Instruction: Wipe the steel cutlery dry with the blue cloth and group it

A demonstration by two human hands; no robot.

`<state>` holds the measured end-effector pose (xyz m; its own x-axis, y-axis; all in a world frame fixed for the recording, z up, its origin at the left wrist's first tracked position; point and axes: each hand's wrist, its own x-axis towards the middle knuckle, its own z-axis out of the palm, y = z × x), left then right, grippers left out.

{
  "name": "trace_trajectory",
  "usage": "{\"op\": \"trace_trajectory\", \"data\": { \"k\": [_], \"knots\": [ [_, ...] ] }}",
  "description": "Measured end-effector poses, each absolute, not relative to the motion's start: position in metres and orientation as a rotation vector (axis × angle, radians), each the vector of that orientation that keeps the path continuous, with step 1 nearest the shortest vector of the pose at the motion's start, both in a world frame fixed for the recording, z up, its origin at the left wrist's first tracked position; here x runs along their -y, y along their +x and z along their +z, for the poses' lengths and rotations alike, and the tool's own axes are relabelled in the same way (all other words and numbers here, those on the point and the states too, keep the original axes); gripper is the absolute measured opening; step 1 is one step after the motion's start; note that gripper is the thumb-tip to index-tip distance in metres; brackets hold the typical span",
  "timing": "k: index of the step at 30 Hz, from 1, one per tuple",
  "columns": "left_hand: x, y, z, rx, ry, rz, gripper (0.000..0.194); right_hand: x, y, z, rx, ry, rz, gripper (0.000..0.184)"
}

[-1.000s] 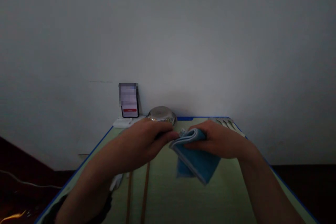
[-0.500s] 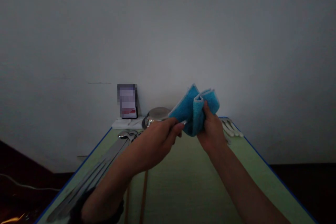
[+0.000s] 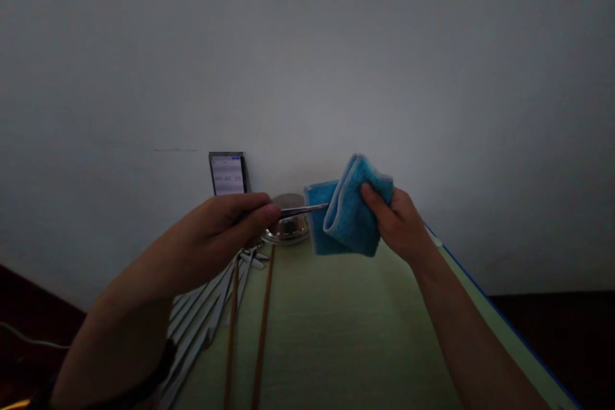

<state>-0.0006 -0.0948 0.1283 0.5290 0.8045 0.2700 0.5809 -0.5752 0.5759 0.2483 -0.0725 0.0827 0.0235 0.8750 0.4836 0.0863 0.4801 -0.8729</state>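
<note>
My left hand (image 3: pixel 225 230) pinches one end of a slim shiny metal utensil (image 3: pixel 303 210). The utensil's other end disappears into the fold of a blue cloth (image 3: pixel 355 218) with pale edging, so its kind cannot be told. My right hand (image 3: pixel 396 221) grips that cloth from the right side, thumb on its front, folding it around the utensil. Both hands are raised above the table (image 3: pixel 336 333), close to its far end.
An upturned shiny metal bowl (image 3: pixel 291 229) stands by the wall behind my hands. Several metal utensils (image 3: pixel 196 327) lie on the left, partly under my left arm, beside two long wooden sticks (image 3: pixel 262 333). A phone (image 3: pixel 227 174) leans against the wall (image 3: pixel 307 64).
My left hand has moved left, away from the cloth, exposing more of the utensil's metal. The cloth rose from low over the table, then swung into a fold around the utensil.
</note>
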Motion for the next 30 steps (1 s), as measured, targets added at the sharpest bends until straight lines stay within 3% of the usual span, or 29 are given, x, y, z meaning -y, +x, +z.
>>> {"op": "trace_trajectory", "data": {
  "k": [6, 10, 15, 22, 30],
  "knots": [
    [0.102, 0.030, 0.126, -1.221, 2.386, 0.898, 0.031, 0.069, 0.215, 0.075, 0.882, -0.737, 1.128, 0.028],
    [0.101, 0.059, 0.111, -1.344, 2.503, 0.752, 0.029, 0.073, 0.189, 0.070, 0.540, -0.686, 1.215, 0.029],
    [0.097, 0.070, 0.094, -1.455, 2.625, 0.554, 0.021, 0.081, 0.172, 0.062, 0.496, -0.696, 1.286, 0.023],
    [0.104, 0.056, 0.098, -1.301, 2.772, 0.354, 0.026, 0.070, 0.187, 0.064, 0.353, -0.658, 1.271, 0.022],
    [0.099, 0.047, 0.108, -1.089, 2.540, 0.308, 0.034, 0.052, 0.220, 0.068, 0.339, -0.640, 0.999, 0.021]
  ]
}}
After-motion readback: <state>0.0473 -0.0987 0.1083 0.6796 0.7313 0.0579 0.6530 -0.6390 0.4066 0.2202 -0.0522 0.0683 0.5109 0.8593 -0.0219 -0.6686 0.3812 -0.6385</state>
